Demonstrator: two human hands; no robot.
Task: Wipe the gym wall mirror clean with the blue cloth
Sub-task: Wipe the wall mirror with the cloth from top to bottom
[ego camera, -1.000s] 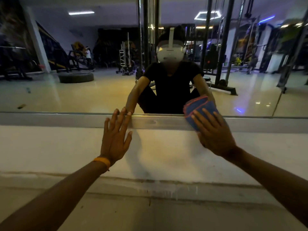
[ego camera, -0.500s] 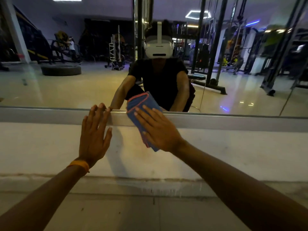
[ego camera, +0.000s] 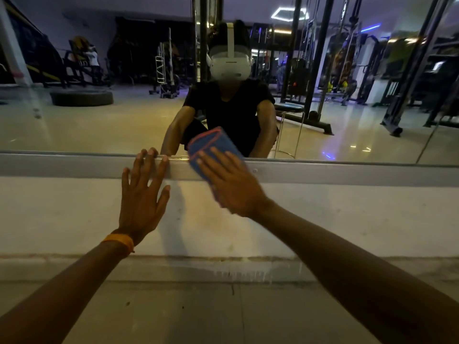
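Observation:
The wall mirror (ego camera: pixel 99 125) fills the upper half of the view, with a grey metal frame strip (ego camera: pixel 347 173) along its bottom edge. A folded blue cloth (ego camera: pixel 211 145) with a red border lies flat against the mirror's lower edge and the strip. My right hand (ego camera: pixel 231 184) presses it there with straight fingers spread over it. My left hand (ego camera: pixel 142 194) rests flat on the white wall below, its fingertips reaching the strip. An orange band circles the left wrist.
Below the strip comes a white wall band (ego camera: pixel 347 219), then a ledge and tiled floor (ego camera: pixel 198 314). The mirror reflects a person in a black shirt, gym machines and a large tyre (ego camera: pixel 82 98).
My right hand has slid the cloth leftward along the mirror's bottom edge, from right of the reflection to just beside my left hand. The left hand stays pressed on the wall.

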